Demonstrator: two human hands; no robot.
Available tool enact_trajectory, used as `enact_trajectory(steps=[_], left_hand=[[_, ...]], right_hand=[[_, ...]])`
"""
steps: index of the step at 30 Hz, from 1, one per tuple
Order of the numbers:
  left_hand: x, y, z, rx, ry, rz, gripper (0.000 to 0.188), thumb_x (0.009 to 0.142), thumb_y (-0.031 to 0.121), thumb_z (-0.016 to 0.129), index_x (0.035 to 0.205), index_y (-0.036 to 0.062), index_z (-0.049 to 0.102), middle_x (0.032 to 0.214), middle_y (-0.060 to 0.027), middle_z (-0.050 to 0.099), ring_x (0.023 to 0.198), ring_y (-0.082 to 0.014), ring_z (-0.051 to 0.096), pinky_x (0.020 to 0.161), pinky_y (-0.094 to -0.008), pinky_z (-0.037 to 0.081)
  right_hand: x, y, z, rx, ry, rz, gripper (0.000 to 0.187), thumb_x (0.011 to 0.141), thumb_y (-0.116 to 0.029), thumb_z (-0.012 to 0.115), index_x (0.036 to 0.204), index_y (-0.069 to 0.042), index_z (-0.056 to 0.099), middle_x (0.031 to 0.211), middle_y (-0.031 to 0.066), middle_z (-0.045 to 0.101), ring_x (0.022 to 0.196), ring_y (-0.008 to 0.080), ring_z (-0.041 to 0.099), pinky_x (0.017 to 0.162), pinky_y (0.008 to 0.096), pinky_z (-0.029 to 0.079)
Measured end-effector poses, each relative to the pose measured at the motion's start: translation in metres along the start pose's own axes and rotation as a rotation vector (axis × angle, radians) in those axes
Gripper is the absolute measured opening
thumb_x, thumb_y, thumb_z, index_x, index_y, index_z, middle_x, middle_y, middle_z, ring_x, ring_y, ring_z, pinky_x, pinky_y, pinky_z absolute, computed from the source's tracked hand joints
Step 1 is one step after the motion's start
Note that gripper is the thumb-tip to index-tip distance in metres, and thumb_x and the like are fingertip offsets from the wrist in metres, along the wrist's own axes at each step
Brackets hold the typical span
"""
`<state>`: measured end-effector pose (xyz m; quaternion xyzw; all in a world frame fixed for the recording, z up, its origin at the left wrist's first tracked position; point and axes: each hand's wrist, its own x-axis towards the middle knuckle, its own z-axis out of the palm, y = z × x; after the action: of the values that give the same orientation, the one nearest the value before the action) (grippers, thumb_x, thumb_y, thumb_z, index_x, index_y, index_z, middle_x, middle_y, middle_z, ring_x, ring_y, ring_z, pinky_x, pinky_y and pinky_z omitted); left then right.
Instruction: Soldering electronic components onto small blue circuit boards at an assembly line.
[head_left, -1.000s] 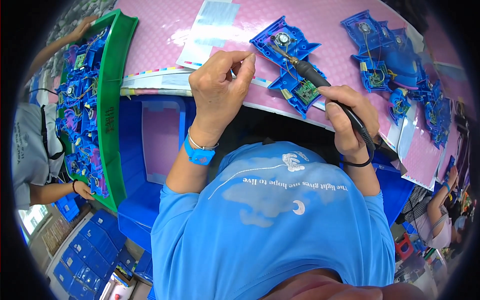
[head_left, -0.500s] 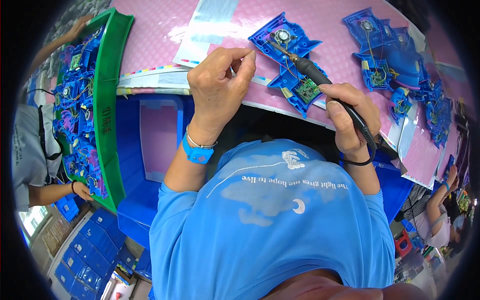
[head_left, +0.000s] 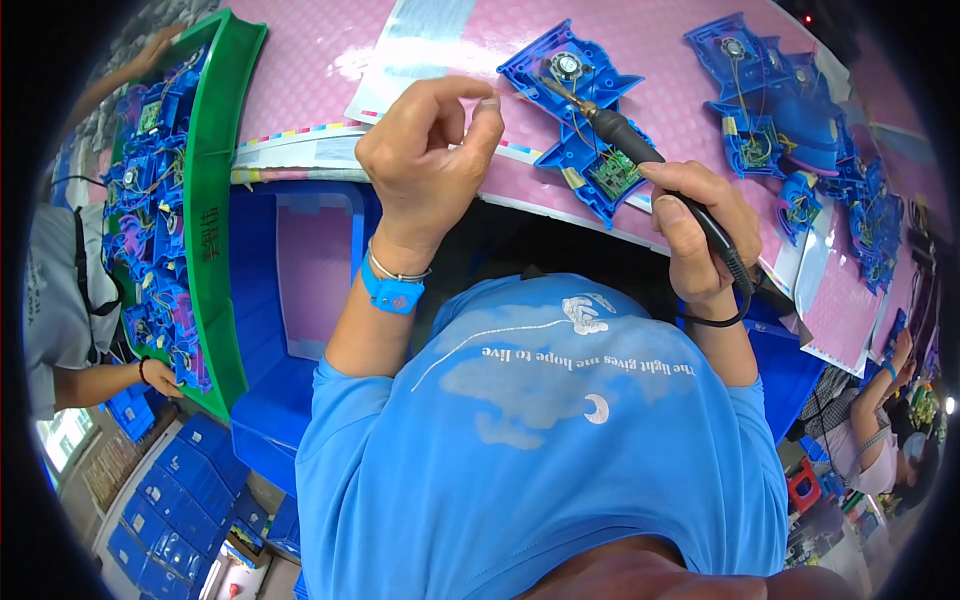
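Note:
My right hand (head_left: 705,225) is closed round the dark handle of a soldering iron (head_left: 628,138). The iron's metal tip reaches over a blue plastic housing (head_left: 540,72), close to the round speaker (head_left: 567,66) set in it. Toward me, the same housing carries a green circuit board (head_left: 614,174) with thin wires running from it. My left hand (head_left: 430,150) is raised to the left of the housing, thumb and forefinger pinched together. Whatever is between those fingertips is too small to make out. A blue band (head_left: 392,294) circles my left wrist.
More blue housings with wires (head_left: 752,145) lie at the right of the pink-covered table (head_left: 310,60). A green tray (head_left: 215,200) full of similar housings stands at the left, with a co-worker's hand (head_left: 160,377) at its edge. Below the table edge is a blue bin (head_left: 262,405).
My left hand has shifted slightly left and farther from the housing, still pinched. The soldering iron and housing have hardly moved.

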<state>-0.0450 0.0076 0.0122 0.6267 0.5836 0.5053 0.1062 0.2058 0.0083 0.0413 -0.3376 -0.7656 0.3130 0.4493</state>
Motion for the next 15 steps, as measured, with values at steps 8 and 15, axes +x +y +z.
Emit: enact_trajectory(steps=[8,15], left_hand=[[0.012,-0.011,0.000,0.208,-0.163,0.552,0.025,0.076,0.002,0.079,0.100,0.0081,0.074,0.088,-0.0021,0.070,0.065,-0.0178,0.068,0.053,-0.0277,0.054],[0.013,-0.018,0.005,0.205,-0.078,0.680,0.028,0.072,0.003,0.079,0.098,0.0055,0.071,0.093,-0.0043,0.071,0.069,-0.0182,0.070,0.054,-0.0272,0.054]], right_hand=[[-0.004,0.001,0.001,0.071,0.059,-0.027,0.027,0.090,-0.008,0.061,0.109,0.009,0.068,0.074,0.0101,0.062,0.061,0.0121,0.055,0.055,0.0254,0.041],[-0.002,-0.002,0.000,0.055,0.039,-0.049,0.027,0.090,-0.008,0.061,0.109,0.009,0.068,0.073,0.0098,0.062,0.061,0.0124,0.055,0.055,0.0255,0.041]])
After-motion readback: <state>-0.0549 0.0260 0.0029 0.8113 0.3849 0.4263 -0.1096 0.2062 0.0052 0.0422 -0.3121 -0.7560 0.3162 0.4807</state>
